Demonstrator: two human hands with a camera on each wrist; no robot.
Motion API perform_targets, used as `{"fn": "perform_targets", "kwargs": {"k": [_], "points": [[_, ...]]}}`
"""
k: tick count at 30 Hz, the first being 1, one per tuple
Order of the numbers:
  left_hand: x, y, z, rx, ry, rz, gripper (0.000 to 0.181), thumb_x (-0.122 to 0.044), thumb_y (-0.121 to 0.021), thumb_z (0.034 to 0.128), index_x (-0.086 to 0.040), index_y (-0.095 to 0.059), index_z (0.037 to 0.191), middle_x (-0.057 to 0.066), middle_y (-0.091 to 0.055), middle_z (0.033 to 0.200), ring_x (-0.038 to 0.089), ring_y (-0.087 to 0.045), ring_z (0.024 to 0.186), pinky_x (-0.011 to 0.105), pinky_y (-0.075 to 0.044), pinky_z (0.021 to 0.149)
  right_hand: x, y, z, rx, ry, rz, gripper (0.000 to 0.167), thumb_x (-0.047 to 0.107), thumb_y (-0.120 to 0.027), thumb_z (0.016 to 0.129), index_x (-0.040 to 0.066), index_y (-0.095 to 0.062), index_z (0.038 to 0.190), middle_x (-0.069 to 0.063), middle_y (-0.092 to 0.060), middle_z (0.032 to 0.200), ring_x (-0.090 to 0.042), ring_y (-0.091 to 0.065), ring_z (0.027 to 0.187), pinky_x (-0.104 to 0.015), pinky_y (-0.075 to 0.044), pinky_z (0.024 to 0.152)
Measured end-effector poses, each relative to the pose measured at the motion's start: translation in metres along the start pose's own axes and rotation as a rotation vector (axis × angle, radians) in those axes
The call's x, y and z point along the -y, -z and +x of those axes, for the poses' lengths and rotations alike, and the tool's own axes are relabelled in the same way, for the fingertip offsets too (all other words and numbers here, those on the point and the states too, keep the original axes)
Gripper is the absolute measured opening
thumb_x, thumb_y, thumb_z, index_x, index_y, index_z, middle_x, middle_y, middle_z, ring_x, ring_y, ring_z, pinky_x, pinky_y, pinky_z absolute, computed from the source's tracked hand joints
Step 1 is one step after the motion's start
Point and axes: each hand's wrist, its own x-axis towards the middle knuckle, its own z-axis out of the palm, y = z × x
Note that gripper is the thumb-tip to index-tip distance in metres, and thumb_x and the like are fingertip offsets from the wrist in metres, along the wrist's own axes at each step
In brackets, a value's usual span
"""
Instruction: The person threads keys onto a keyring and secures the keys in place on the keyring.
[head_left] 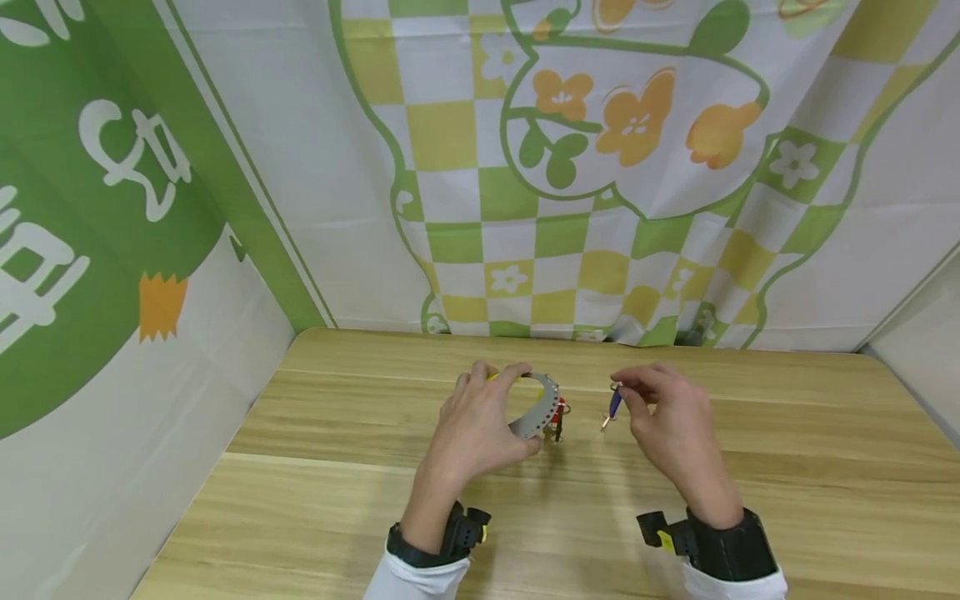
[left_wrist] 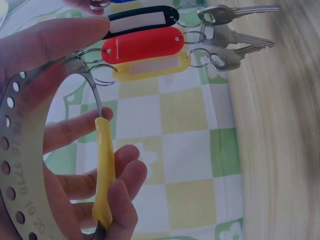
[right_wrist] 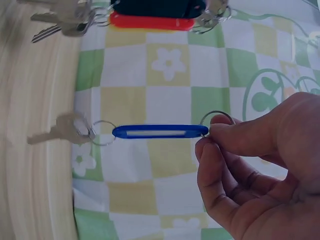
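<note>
A: What do we see nearest?

B: Black wrist straps (head_left: 731, 546), then the left hand (head_left: 472, 429), its fingers curled around a grey metal ring (head_left: 536, 421) with a yellow handle (left_wrist: 104, 170).

A: And at the ring's edge we see a black tag (left_wrist: 172, 12), a red tag (left_wrist: 145, 46) and a yellow tag (left_wrist: 124, 73) — keys (left_wrist: 222, 36) too?

B: Yes — and the right hand (head_left: 678, 425) pinches a wire loop (right_wrist: 217, 111) on the blue tag (right_wrist: 160, 128); another key (right_wrist: 69, 128) hangs from its far end.

A: Where is that tag?

B: Apart from the ring, above the wooden desk (head_left: 300, 492). Farthest, we see a checked curtain (head_left: 506, 250).
</note>
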Motion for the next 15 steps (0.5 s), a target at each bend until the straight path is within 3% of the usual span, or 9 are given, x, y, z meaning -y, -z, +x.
{"fn": "perform_targets", "kwargs": {"k": [8, 15], "points": [[0.0, -0.002, 0.0, 0.006, 0.023, -0.011, 0.087, -0.032, -0.091, 0.0657, -0.019, -0.056, 0.144, 0.021, -0.053, 0.13, 0.034, -0.054, 0.107, 0.046, -0.048, 0.072, 0.006, 0.001, 0.0, 0.048, 0.002, 0.044, 0.018, -0.009, -0.071, 0.088, 0.001, -0.077, 0.101, -0.007, -0.066, 0.092, -0.018, -0.066, 0.077, -0.033, -0.054, 0.065], [0.0, -0.002, 0.0, 0.046, 0.029, -0.016, 0.096, -0.028, -0.093, 0.062, -0.015, -0.052, 0.147, 0.024, -0.048, 0.133, 0.038, -0.051, 0.113, 0.049, -0.049, 0.079, 0.011, 0.002, -0.001, 0.087, 0.016, 0.088, 0.023, -0.012, -0.071, 0.087, 0.004, -0.078, 0.102, -0.004, -0.065, 0.092, -0.015, -0.066, 0.077, -0.031, -0.055, 0.066]]}}
